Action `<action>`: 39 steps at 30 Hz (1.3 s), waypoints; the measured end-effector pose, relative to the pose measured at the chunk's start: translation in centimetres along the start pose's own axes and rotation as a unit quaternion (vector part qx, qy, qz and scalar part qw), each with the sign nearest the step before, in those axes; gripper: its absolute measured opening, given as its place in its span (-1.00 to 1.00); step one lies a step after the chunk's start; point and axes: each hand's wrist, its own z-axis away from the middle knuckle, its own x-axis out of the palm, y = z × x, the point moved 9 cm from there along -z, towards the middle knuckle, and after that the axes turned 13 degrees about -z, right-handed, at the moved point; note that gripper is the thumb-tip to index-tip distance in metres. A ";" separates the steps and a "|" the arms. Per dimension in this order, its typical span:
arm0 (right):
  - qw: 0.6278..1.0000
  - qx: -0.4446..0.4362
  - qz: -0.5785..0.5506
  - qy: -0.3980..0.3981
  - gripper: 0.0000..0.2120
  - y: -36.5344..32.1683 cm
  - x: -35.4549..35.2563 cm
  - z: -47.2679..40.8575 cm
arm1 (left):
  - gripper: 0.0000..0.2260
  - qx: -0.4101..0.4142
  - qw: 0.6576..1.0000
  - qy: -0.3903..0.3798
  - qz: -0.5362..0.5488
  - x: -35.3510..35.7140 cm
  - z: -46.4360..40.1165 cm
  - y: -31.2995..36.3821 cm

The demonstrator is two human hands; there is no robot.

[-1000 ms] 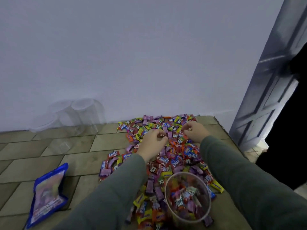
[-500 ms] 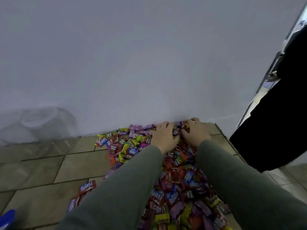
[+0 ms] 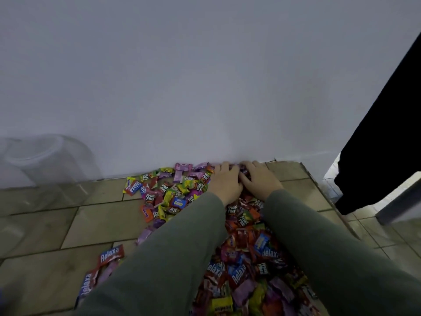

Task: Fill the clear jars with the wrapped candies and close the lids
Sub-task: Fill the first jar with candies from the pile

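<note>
Left hand [image 3: 225,183]: palm down on the far end of the candy pile, at the foot of the wall; fingers reach forward and bend slightly over the wrappers; whether they pinch any candy I cannot tell.
Right hand [image 3: 259,181]: palm down just beside the left, the two hands touching at the fingers; fingers spread and lightly bent on the candies; no clear grip shown.
Sleeves [image 3: 173,254]: grey-green, running from the bottom edge up to both wrists.
Candies [image 3: 173,195]: a loose heap of bright wrapped sweets on the floor, running from the wall toward the viewer, partly under both arms.
Jars [image 3: 45,160]: clear, blurred, at the left by the wall, well apart from the hands.
Floor [image 3: 91,220]: beige tiles.
Wall [image 3: 182,76]: plain white.
Dark cloth [image 3: 382,144]: hanging at the right edge.
</note>
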 end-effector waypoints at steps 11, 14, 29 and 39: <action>1.000 -0.012 0.009 0.027 -0.68 -2.5 -0.7 0.7 | -0.71 -0.031 0.998 0.056 0.013 -2.3 2.2 -1.3; 0.999 -0.022 -0.018 0.030 -0.70 -3.3 -0.9 1.6 | -0.78 -0.038 0.992 0.106 0.056 -3.8 3.5 -1.7; 0.978 -0.088 -0.191 0.010 -0.77 -10.3 -2.2 9.4 | -0.83 -0.061 0.961 0.217 0.158 -8.6 13.8 -2.1; 0.980 -0.105 -0.168 0.008 -0.76 -12.3 -3.9 15.1 | -0.81 -0.071 0.955 0.189 0.218 -10.0 20.7 -0.7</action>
